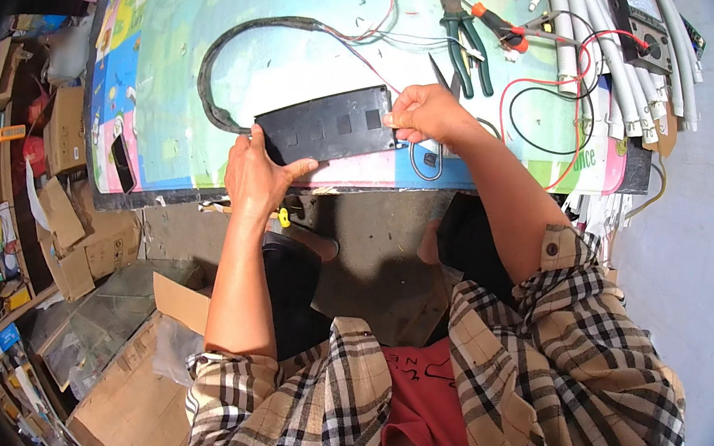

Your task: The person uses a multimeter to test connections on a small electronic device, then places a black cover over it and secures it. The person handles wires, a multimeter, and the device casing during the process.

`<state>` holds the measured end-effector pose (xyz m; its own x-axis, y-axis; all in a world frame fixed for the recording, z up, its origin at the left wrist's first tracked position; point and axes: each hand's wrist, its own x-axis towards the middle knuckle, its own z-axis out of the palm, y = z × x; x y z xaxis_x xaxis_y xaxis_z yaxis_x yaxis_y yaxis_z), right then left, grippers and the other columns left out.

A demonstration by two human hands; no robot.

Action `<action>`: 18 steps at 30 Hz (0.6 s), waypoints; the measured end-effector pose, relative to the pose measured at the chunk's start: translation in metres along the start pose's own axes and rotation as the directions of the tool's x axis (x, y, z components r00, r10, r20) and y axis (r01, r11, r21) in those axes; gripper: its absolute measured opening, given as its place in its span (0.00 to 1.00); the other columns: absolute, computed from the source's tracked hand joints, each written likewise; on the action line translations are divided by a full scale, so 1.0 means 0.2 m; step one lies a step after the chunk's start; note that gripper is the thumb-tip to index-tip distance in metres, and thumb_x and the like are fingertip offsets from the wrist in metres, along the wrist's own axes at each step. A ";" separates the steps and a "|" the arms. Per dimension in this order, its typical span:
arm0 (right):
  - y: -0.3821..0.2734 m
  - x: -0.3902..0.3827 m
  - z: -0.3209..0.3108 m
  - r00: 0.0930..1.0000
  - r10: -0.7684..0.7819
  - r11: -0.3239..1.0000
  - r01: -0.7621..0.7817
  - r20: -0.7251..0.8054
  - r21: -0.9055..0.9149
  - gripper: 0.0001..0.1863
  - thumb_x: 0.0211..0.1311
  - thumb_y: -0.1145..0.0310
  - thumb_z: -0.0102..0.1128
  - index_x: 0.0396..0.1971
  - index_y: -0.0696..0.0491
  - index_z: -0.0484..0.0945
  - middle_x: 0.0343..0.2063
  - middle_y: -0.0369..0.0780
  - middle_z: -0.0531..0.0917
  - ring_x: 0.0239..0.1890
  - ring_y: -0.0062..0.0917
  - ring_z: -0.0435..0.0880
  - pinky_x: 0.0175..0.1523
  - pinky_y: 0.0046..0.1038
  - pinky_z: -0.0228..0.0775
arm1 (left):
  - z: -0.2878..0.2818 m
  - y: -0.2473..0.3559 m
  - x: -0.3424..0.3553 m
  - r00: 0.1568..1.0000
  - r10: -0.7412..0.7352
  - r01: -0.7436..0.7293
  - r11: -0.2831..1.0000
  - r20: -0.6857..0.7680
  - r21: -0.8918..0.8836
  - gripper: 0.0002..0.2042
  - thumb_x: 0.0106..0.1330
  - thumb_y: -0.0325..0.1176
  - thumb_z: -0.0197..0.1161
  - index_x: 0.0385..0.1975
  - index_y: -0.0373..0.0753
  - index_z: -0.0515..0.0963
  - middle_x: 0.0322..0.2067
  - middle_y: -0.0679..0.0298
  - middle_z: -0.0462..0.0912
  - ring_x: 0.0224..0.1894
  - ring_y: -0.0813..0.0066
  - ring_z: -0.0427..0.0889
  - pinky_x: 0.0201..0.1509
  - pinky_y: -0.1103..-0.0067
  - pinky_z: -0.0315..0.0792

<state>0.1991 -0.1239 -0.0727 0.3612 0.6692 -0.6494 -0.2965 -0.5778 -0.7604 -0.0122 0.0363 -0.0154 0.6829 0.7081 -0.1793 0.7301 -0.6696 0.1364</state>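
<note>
A flat black rectangular panel with several small dark squares on its face lies at the table's near edge. My left hand holds its left end, thumb along the near side and fingers at the corner. At the right end, my right hand is closed in a pinch on the panel's edge; whether a smaller part sits between the fingertips is hidden. From the left end a black sleeved cable loops away, with thin red, white and blue wires leaving its far end. Scissors lie partly under my right hand.
Green-handled pliers and an orange-and-black screwdriver lie farther back. A multimeter with red and black leads stands at the far right beside white tubes. A dark phone-like slab rests at the left edge. Cardboard boxes crowd the floor.
</note>
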 end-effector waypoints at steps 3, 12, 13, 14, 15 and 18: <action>-0.01 0.00 0.01 1.000 -0.011 0.999 0.010 -0.005 -0.040 0.09 0.52 0.70 0.69 0.28 0.56 0.77 0.23 0.37 0.82 0.24 0.16 0.82 0.27 0.17 0.72 | 0.02 -0.03 0.00 1.000 -0.004 0.004 0.999 0.000 0.041 0.50 0.35 0.56 0.77 0.54 0.23 0.68 0.41 0.48 0.77 0.45 0.54 0.77 0.47 0.67 0.73; -0.06 -0.08 0.04 0.958 -0.276 0.897 0.229 -0.075 -0.379 0.32 0.48 0.64 0.70 0.58 0.43 0.71 0.42 0.44 0.79 0.42 0.33 0.80 0.47 0.31 0.71 | 0.01 -0.03 0.00 1.000 -0.005 0.005 1.000 0.005 0.025 0.51 0.35 0.57 0.76 0.54 0.22 0.67 0.43 0.47 0.77 0.48 0.55 0.76 0.50 0.68 0.72; -0.06 -0.07 0.05 0.954 -0.283 0.894 0.226 -0.097 -0.387 0.31 0.48 0.63 0.70 0.56 0.43 0.73 0.41 0.44 0.79 0.42 0.32 0.80 0.47 0.31 0.71 | 0.01 -0.03 0.00 1.000 -0.009 0.008 1.000 0.011 0.025 0.51 0.35 0.57 0.76 0.54 0.21 0.67 0.43 0.47 0.78 0.48 0.55 0.76 0.50 0.68 0.72; -0.07 -0.06 0.06 0.950 -0.290 0.892 0.223 -0.119 -0.394 0.30 0.48 0.62 0.70 0.55 0.44 0.74 0.40 0.43 0.79 0.42 0.32 0.79 0.47 0.31 0.71 | 0.00 -0.03 -0.01 1.000 -0.012 0.011 1.000 0.016 0.025 0.51 0.34 0.57 0.76 0.54 0.21 0.67 0.42 0.48 0.78 0.47 0.55 0.76 0.50 0.68 0.72; -0.07 -0.06 0.07 0.945 -0.293 0.891 0.215 -0.146 -0.399 0.28 0.48 0.62 0.70 0.53 0.44 0.76 0.40 0.43 0.79 0.42 0.32 0.79 0.47 0.31 0.71 | 0.00 -0.03 -0.01 1.000 -0.010 0.009 1.000 0.025 0.025 0.51 0.34 0.57 0.76 0.54 0.21 0.67 0.42 0.48 0.78 0.47 0.55 0.76 0.49 0.68 0.72; -0.03 -0.02 0.10 0.923 -0.309 0.915 0.222 -0.230 -0.336 0.25 0.48 0.60 0.71 0.48 0.45 0.79 0.38 0.42 0.78 0.39 0.29 0.78 0.45 0.29 0.71 | 0.01 -0.03 -0.01 1.000 0.011 -0.009 0.999 -0.028 0.053 0.50 0.34 0.57 0.76 0.53 0.21 0.68 0.41 0.49 0.78 0.47 0.55 0.76 0.49 0.68 0.72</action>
<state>0.1808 -0.1135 -0.0647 0.6286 0.6883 -0.3620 0.1061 -0.5370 -0.8369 -0.0179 0.0373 -0.0182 0.6910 0.7069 -0.1509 0.7216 -0.6870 0.0862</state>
